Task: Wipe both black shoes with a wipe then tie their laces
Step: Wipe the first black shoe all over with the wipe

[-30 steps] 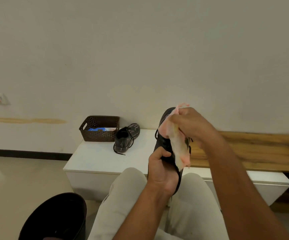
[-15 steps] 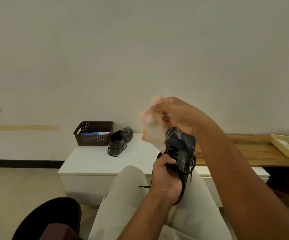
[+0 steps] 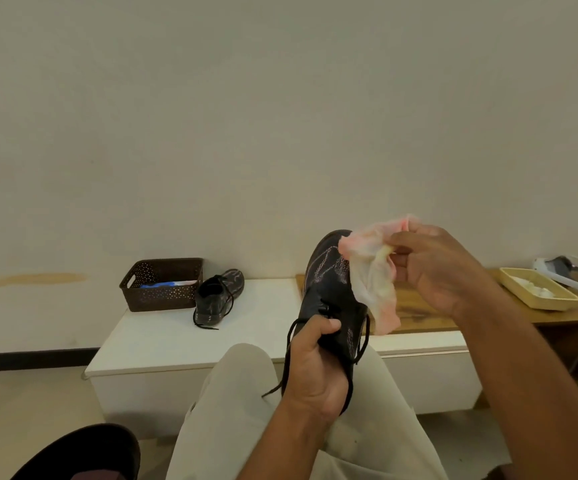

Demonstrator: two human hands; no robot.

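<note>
A person seated before a low white table [image 3: 162, 344] holds one black shoe [image 3: 332, 299] upright over the lap — the left hand [image 3: 315, 368] grips it around the heel end, fingers [image 3: 325, 323] curled into the opening, toe pointing up. The right hand [image 3: 433, 268] pinches a crumpled pink-and-white wipe [image 3: 374, 278], which hangs limp against the shoe's side. The loose laces [image 3: 287, 362] dangle untied. The second black shoe [image 3: 216, 299] sits on the table beside a brown basket [image 3: 161, 284], also unlaced. The shoe looks light and fairly stiff, best steadied at the heel or sole; the wipe is soft and floppy — likely easier to use bunched in the fingers.
</note>
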